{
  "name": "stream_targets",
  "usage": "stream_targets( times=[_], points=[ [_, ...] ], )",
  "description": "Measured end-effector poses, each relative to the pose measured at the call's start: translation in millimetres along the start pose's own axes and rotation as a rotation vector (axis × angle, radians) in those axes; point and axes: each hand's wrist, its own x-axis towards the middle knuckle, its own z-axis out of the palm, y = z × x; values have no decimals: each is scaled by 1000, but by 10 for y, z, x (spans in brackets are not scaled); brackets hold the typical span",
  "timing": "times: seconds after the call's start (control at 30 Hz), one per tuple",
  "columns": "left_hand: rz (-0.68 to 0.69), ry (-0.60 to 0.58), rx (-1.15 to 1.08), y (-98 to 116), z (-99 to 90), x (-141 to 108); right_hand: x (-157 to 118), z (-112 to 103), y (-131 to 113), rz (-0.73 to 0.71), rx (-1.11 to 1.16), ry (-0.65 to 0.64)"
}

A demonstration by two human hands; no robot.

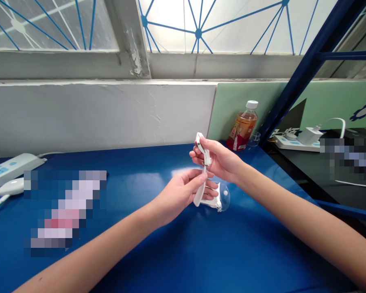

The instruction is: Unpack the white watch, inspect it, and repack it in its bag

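Over the blue desk (pixel 134 252), the left hand (pixel 181 189) has its fingers closed on the handle of a white tool (pixel 206 158), while the right hand (pixel 218 156) pinches its looped upper end, holding it aloft. The greatest risk is a drop, should either fingertip hold slip; a lesser one is strain at the narrow middle if the hands twist against each other. That part is half hidden, so whether it is hinged is uncertain. Around, from large to small: a slanting blue post (pixel 297 83), a power strip (pixel 15 167) at left, a bottle (pixel 242 128) beyond the right hand, and a clear packet (pixel 225 197) beneath, blocking a straight set-down.
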Motion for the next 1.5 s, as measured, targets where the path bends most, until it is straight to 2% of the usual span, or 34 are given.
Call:
stream_targets(
  times=[0.13,0.2,0.33,0.5,0.63,0.7,0.9,1.17,1.5],
  points=[
    [28,-63,31,-18,15,-21,4,5,41,-43,-41,25],
    [34,-76,44,-22,3,-22,-11,28,44,-17,-37,-51],
    [15,-30,106,-37,-32,-11,-59,85,15,63,-55,-250],
    [30,-59,139,-65,-45,-7,-90,92,-17,82,-83,-305],
    [64,-164,129,-84,-31,-7,-88,75,-26,134,-86,-305],
    [68,-176,98,-83,-17,-7,-87,81,-37,156,-95,-293],
    [20,-114,75,-11,1,-15,-91,116,-70,186,-22,-260],
    [-6,-31,119,55,-76,0,-62,98,-26,57,-61,-156],
    [17,-70,121,36,-78,6,-67,80,-75,116,-42,-169]
  ],
)
